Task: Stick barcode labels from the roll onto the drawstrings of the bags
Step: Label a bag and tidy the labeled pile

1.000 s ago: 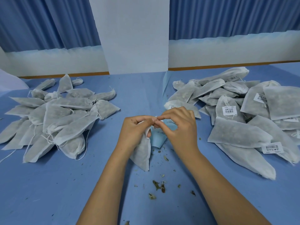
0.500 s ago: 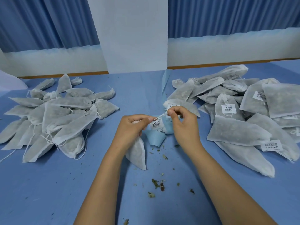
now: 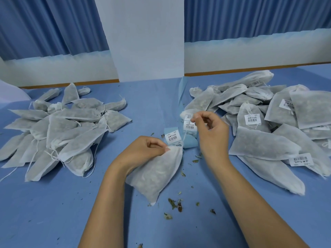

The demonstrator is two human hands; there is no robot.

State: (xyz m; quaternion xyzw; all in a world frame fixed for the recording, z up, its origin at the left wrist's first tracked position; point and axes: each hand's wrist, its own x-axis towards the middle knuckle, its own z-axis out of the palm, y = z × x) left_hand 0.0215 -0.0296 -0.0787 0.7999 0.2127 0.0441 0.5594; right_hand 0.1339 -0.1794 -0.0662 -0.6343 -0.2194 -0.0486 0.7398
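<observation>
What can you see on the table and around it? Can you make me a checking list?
Surface: blue table, cloth-covered.
Job's things: label roll strip lies in the middle; unlabelled bags piled on the left; labelled bags piled on the right; one bag held just above the table.
Clutter: dried leaf crumbs scattered near the held bag.
Hands: left hand grips the bag's top; right hand pinches its drawstring.
Cables: nothing seen.
Surroundings: blue curtains and a white pillar behind the table.
</observation>
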